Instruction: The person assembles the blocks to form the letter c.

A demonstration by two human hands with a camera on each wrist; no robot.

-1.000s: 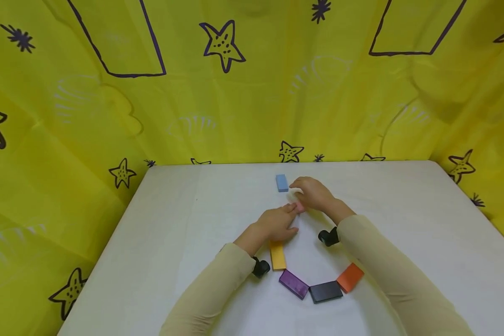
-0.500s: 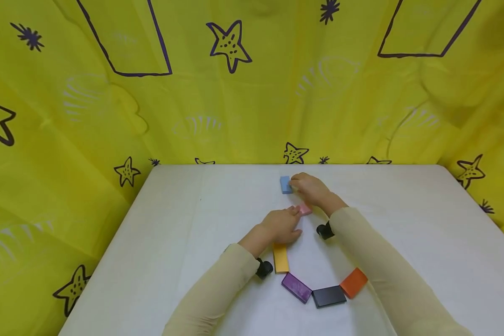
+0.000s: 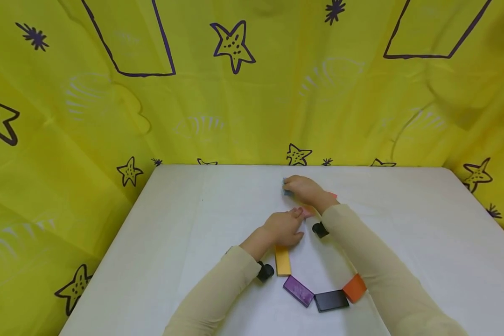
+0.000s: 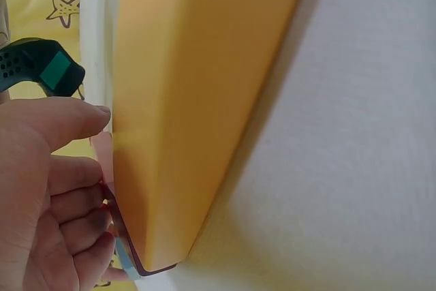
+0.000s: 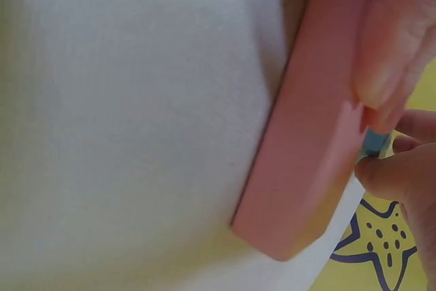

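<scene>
In the head view my left hand (image 3: pixel 283 228) lies low over the table, its extended fingers touching a pink block (image 3: pixel 307 212). Beyond it, my right hand (image 3: pixel 306 190) pinches a light blue block (image 3: pixel 285 187), which it mostly covers. The right wrist view shows the pink block (image 5: pixel 300 127) close up, left fingertips (image 5: pixel 378 86) against it and the blue block (image 5: pixel 375 142) between right thumb and fingers. Nearest my left wrist lies a yellow block (image 4: pixel 184 100). At its far end a dark purple-red edge (image 4: pixel 133 247) shows, hidden by the hand in the head view.
A purple block (image 3: pixel 299 290), a black block (image 3: pixel 332 301) and an orange block (image 3: pixel 354 288) continue a curve from the yellow one. A small pinkish-red piece (image 3: pixel 332 195) shows behind my right wrist. Yellow patterned cloth (image 3: pixel 252 93) surrounds the white table (image 3: pixel 185 242).
My right hand has moved from beside the pink block, where a whitish piece showed, to the blue block and taken hold of it. The left hand stays by the pink block. The view has shifted slightly.
</scene>
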